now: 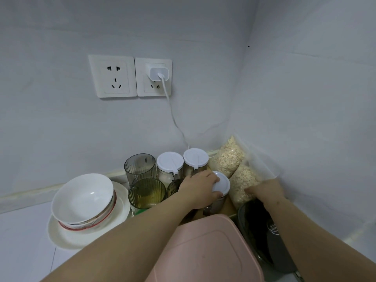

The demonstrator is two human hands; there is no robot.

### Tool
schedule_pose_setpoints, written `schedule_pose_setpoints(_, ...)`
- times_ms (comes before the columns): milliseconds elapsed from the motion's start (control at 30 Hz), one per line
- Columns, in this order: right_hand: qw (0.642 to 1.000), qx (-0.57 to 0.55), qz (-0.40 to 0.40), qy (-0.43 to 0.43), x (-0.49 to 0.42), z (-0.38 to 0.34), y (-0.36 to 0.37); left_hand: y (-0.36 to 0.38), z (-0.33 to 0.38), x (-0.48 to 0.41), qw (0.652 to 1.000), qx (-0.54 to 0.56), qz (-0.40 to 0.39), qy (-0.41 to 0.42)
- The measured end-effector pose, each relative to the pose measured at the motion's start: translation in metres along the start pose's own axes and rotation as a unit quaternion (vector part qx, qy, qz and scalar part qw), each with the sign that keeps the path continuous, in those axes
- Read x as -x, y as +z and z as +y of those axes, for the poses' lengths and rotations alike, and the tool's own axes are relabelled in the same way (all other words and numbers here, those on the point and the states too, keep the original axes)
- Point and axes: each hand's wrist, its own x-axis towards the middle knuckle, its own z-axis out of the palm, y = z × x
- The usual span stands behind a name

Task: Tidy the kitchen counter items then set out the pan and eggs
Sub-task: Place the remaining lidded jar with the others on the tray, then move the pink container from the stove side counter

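Working the back corner, hands apart, both reaching forward. My left hand (pixel 198 188) is gripping the jar (pixel 222 185) from above, fingers curling over its white lid. My right hand (pixel 266 189) is lying against the oat bag (pixel 241 180), just right of the jar. I can't tell if it's pinching the plastic or only touching.

Key relation: the jar is standing upright, axis vertical, between the two hands and directly under the left one. Left is nearer, so I'm judging the next move to be a straight lift or slide by that hand. The oat bag is leaning on the right wall, long axis running away from me into the corner.

Spare jars (pixel 169 163) are sitting just beyond the left hand, with cups (pixel 147 193) just left of it. A dark pot (pixel 262 226) is lying under the right forearm. It may be the pan; can't confirm. Eggs aren't showing. A pink lid (pixel 203 251) is sitting between the forearms. Bowls (pixel 83 198) are sitting stacked on a plate (pixel 61 237), well left of the hands.

The counter (pixel 20 241) is white and the walls are pale. Sockets (pixel 113 76) and a charger (pixel 159 73) are sitting above the hands.
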Motion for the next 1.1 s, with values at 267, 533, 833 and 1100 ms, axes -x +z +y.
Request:
schedule_pose_setpoints(267, 0.998, 0.044, 0.039, -0.038, 0.010, 0.004, 0.001, -0.001, 0.000, -0.001, 1.000, 0.004, 0.002, -0.006)
schedule_pose_setpoints(533, 0.999, 0.034, -0.012, 0.021, 0.008, 0.003, -0.004, 0.000, -0.001, -0.001, 1.000, -0.001, 0.006, -0.005)
schedule_pose_setpoints(833, 0.989, -0.098, 0.097, -0.057, 0.023, 0.009, -0.019, 0.004, 0.000, 0.001, 1.000, -0.007, 0.021, -0.012)
schedule_pose_setpoints(1100, 0.949, -0.135, 0.235, -0.160, 0.055, -0.010, -0.020, -0.006, 0.001, 0.021, 0.989, 0.111, 0.091, -0.044)
